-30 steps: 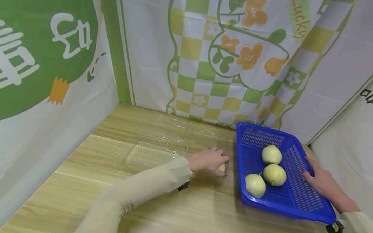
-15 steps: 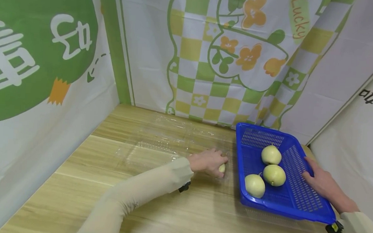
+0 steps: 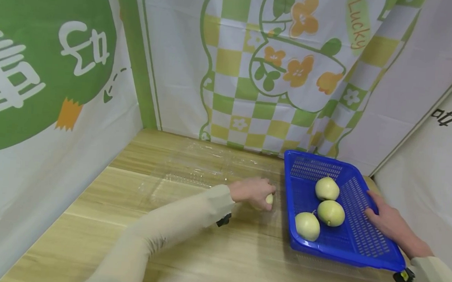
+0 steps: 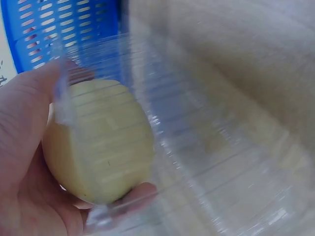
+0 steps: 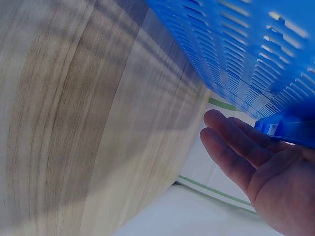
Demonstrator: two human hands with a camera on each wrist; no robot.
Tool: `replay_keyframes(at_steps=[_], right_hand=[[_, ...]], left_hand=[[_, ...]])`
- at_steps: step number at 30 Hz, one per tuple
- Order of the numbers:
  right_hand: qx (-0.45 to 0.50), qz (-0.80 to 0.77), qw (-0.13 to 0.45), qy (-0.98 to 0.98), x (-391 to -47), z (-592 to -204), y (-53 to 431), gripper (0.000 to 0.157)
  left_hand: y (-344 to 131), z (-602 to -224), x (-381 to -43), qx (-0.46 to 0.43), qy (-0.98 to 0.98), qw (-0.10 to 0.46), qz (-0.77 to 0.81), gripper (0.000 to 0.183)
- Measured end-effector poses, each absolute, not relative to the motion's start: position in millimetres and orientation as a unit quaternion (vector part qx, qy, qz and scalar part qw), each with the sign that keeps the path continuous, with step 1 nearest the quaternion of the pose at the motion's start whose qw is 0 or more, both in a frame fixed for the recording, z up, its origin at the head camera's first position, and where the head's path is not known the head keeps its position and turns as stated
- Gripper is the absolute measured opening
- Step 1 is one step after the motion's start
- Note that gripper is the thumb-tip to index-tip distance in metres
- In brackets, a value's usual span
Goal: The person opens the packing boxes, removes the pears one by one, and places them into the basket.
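Observation:
My left hand (image 3: 252,192) grips a round pale-yellow pear (image 4: 61,152), mostly hidden by the hand in the head view. A clear plastic box (image 3: 183,185) lies open on the table, and in the left wrist view its ribbed wall (image 4: 197,162) crosses in front of the pear. My right hand (image 3: 392,222) holds the right rim of a blue slotted basket (image 3: 314,248), thumb over the rim and fingers (image 5: 231,157) under it outside. The basket looks tilted, its right side raised. Inside lie three pears (image 3: 327,189), toward its left side.
The wooden table (image 3: 212,259) stretches in front of the box and basket. A patterned cloth (image 3: 247,99) hangs behind them, with printed white-and-green sheets (image 3: 106,152) at the left. Basket and left hand stand close together.
The head view has shifted slightly. My left hand has turned a little with the pear in it. The right hand, basket and its three pears keep their places.

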State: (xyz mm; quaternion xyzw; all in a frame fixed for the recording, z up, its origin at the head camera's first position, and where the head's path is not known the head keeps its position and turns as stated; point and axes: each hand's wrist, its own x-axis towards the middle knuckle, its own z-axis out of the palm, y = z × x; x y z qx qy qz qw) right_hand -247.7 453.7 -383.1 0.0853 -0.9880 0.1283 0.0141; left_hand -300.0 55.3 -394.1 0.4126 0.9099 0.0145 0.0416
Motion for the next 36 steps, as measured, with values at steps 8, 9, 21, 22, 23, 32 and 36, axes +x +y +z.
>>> replay_keyframes(at_steps=[8,9,21,22,23,32,36], right_hand=[[0.080,0.130,0.006,-0.988,-248,-383,455,0.065],[0.079,0.129,0.005,-0.988,-247,-383,454,0.066],[0.081,0.124,0.014,-0.989,-247,-383,453,0.064],[0.081,0.123,0.015,-0.989,-247,-383,453,0.064],[0.082,0.123,0.015,-0.989,-247,-383,453,0.064],[0.081,0.128,0.007,-0.988,-248,-382,453,0.065],[0.080,0.126,0.006,-0.989,-248,-381,453,0.065]], left_hand=[[59,-370,-304,0.430,0.902,0.038,0.012,0.037],[60,-367,-305,0.434,0.900,0.034,0.011,0.036],[66,-343,-301,0.456,0.889,0.034,0.003,0.042],[67,-341,-302,0.459,0.888,0.032,0.003,0.039],[68,-338,-302,0.463,0.886,0.030,0.001,0.037],[79,-305,-314,0.484,0.875,0.007,0.014,0.032],[85,-296,-321,0.488,0.873,0.000,0.020,0.033]])
